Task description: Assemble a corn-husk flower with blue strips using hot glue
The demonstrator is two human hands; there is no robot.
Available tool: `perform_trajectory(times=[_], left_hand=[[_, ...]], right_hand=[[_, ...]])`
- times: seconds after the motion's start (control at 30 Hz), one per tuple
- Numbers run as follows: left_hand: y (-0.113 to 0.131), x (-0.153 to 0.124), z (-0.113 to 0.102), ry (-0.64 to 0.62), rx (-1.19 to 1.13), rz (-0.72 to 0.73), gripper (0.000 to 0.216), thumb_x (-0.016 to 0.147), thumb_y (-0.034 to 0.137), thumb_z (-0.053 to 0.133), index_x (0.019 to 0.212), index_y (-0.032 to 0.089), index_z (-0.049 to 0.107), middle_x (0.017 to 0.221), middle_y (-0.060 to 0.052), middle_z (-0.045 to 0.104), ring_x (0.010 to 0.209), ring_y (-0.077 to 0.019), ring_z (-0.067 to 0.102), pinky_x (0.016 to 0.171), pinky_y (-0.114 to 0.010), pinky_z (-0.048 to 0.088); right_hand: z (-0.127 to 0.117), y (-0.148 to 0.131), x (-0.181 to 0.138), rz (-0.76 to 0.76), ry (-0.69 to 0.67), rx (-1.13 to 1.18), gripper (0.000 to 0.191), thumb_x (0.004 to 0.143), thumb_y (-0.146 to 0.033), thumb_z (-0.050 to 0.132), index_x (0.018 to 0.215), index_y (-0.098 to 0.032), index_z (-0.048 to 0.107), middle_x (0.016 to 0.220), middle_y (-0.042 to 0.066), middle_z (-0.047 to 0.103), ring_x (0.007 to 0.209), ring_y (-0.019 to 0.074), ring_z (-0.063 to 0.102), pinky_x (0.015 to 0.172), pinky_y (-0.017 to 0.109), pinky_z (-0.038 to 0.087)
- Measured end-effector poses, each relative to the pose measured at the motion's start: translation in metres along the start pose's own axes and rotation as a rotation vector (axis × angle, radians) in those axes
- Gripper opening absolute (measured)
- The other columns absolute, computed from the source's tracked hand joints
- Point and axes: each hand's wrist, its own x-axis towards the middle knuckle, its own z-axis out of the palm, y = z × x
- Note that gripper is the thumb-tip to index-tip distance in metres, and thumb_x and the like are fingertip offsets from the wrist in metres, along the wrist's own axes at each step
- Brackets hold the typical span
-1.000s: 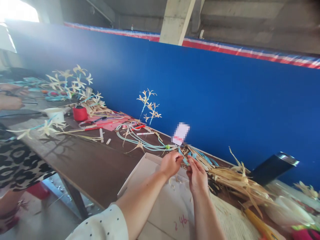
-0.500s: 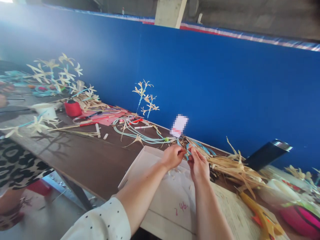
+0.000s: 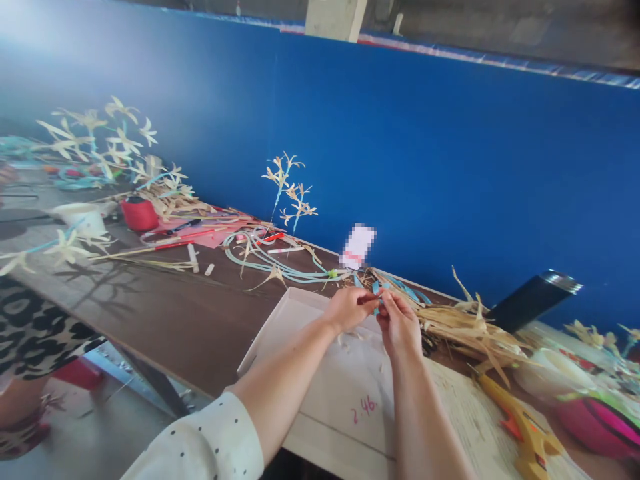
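My left hand [image 3: 351, 309] and my right hand [image 3: 401, 325] meet above a shallow white box lid [image 3: 325, 393], fingertips almost touching. Between them is a narrow light-blue strip [image 3: 376, 288], pinched by the fingers of both hands. Most of the strip is hidden behind the fingers, and any finer part there is too small to make out. Small pale scraps lie in the lid under my wrists, beside handwritten red figures. Just beyond my fingers are dry straw-coloured husks [image 3: 465, 327] and more blue strips [image 3: 407, 288].
On the right are a yellow glue gun [image 3: 523, 427], a dark flask [image 3: 535, 300] and a pink pouch [image 3: 595, 427]. Looped pale-blue tubing [image 3: 285, 270], a red thread spool [image 3: 140, 215] and husk flowers [image 3: 115, 137] are to the left. A blue partition [image 3: 425, 160] rises behind the table.
My hands have drawn slightly closer together, the left fingertips moving towards the right ones around the blue strip. The view has shifted a little.
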Motion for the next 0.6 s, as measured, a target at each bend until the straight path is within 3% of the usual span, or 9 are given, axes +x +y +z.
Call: perform_trajectory(times=[0.17,0.6], left_hand=[[-0.0024,0.0034,-0.0004,0.037,-0.096,-0.082,0.032,0.077,0.044,0.054,0.083,0.016,0.070,0.076,-0.002,0.069,0.072,-0.0142,0.060,0.065,-0.022,0.043],[-0.0044,0.0043,0.0009,0.073,-0.101,-0.079,0.036,0.078,0.048,0.052,0.078,0.015,0.068,0.072,-0.002,0.067,0.069,-0.0137,0.058,0.062,-0.022,0.042]], right_hand=[[0.0041,-0.0017,-0.0033,-0.003,-0.019,-0.035,0.038,0.059,-0.039,0.079,0.088,-0.017,0.071,0.057,-0.004,0.048,0.049,0.0041,0.035,0.043,0.015,0.027],[0.0047,-0.0019,-0.0047,-0.016,-0.050,-0.077,0.042,0.061,-0.039,0.077,0.095,-0.016,0.071,0.057,-0.004,0.048,0.048,0.0052,0.034,0.042,0.018,0.027]])
